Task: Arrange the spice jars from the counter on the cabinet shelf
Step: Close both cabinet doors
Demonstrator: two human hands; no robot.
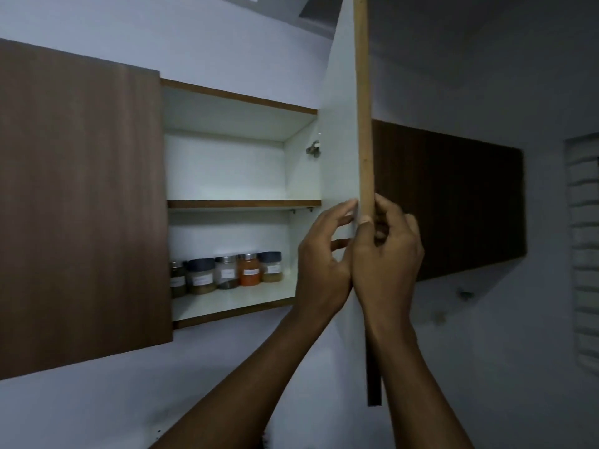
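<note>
- Dim kitchen wall, cabinet open
- Five spice jars along the bottom shelf back edge
- Left hand and right hand fingers clamped on the door edge

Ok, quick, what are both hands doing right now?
Left hand: on the open cabinet door, fingers on its inner face.
Right hand: grips the door's edge.

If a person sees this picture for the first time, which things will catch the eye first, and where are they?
Both hands hold the edge of the open cabinet door in the centre: the left hand on its white inner side, the right hand curled round the wooden edge. Left of them, five spice jars stand in a row on the bottom shelf.
</note>
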